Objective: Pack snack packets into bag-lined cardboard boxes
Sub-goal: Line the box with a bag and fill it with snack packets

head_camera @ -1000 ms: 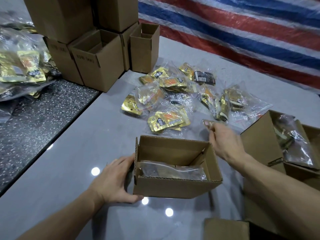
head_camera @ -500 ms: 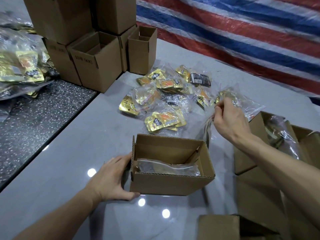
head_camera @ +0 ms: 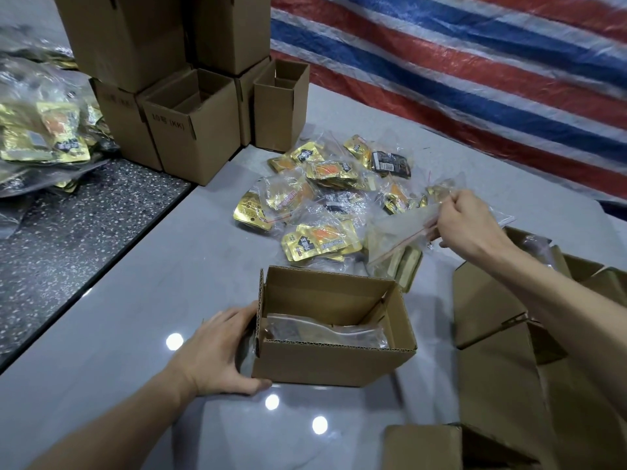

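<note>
**One bag in, big pile to go**

The open box [head_camera: 334,364] has just one clear bag [head_camera: 325,330] lying in its bottom, so I'd say packing has barely begun. Beyond the box, a heap of gold packets [head_camera: 315,198] waits on the worktop [head_camera: 152,300]. The right hand [head_camera: 471,225] is up past the box's far right corner, fingers pinching a clear bagful of packets [head_camera: 398,252]. The left hand [head_camera: 217,351] rests with relaxed fingers against the box's left wall.

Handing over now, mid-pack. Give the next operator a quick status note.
Left hand: rests against the left wall of the open box, steadying it.
Right hand: pinches the held bag of gold packets at the near right edge of the pile.
Done: one packed bag lies in the bottom of the open box.
Left: put the held bag in, then probably work through the pile. More boxes stand at right.
</note>
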Demonstrator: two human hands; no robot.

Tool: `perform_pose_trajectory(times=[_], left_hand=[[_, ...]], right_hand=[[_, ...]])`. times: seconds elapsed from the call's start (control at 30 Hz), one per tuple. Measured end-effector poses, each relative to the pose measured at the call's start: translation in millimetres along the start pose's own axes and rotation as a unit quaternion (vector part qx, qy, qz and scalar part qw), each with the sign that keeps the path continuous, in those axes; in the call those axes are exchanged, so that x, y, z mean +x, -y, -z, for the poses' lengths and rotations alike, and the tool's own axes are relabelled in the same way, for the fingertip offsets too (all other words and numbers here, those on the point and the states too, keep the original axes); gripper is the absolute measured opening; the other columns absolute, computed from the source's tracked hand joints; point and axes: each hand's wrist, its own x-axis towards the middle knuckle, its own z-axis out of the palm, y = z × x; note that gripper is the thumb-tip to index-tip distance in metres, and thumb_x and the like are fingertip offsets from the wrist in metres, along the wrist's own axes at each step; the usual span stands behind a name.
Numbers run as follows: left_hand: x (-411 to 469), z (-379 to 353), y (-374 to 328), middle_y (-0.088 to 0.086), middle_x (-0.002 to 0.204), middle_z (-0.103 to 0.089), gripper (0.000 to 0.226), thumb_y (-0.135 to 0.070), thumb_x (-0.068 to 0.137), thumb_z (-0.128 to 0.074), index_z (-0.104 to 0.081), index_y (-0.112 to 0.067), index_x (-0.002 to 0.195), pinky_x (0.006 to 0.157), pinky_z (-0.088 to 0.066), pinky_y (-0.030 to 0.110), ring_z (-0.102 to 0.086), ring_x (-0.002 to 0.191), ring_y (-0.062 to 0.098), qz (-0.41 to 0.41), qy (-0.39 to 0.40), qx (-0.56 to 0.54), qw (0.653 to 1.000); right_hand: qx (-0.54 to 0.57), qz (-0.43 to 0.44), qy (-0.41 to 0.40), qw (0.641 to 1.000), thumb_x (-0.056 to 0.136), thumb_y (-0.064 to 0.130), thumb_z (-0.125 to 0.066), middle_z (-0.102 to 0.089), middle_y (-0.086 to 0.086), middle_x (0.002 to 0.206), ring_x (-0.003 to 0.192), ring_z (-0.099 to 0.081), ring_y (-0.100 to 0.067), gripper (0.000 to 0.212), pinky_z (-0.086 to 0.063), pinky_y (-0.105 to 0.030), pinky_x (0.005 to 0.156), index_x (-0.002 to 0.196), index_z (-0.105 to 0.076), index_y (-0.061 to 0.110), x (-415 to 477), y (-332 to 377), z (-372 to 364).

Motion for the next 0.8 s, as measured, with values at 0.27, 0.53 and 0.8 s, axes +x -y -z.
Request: perform_pose_trajectory(times=[0.27,0.53,0.8], left_hand=[[1.6,-0.2,1.4,-0.026,0.122,-0.05,0.097,-0.082,0.053,-0.072,-0.045,-0.043,0.138,0.095,-0.045,0.032,-0.048,0.118,0.001,-0.005,0.006,0.004,1.0],[1.5,-0.8,2.8,-0.026,0.127,-0.05,0.101,-0.085,0.052,-0.07,-0.042,-0.044,0.14,0.096,-0.044,0.03,-0.047,0.12,0.002,-0.002,0.007,0.004,1.0],[1.0,-1.0,0.7,-0.027,0.117,-0.049,0.098,-0.082,0.051,-0.073,-0.042,-0.046,0.137,0.093,-0.043,0.028,-0.049,0.112,0.001,-0.006,0.0,0.005,1.0]], right_hand=[[-0.062,-0.007,0.047,0.997,0.082,-0.003,-0.039,-0.068,-0.036,0.088,0.079,-0.069,-0.045,0.016,-0.057,-0.059,0.079,0.076,-0.05,0.006,-5.3,31.3,21.6],[-0.234,0.045,-0.008,0.971,0.086,0.01,-0.043,-0.062,-0.028,0.1,0.089,-0.059,-0.046,0.013,-0.051,-0.046,0.076,0.094,-0.052,0.007,-9.3,44.1,43.6],[-0.251,0.072,-0.101,0.96,0.097,0.019,-0.042,-0.057,-0.031,0.11,0.097,-0.054,-0.048,0.016,-0.043,-0.05,0.079,0.106,-0.039,0.005,-11.0,58.2,66.4]])
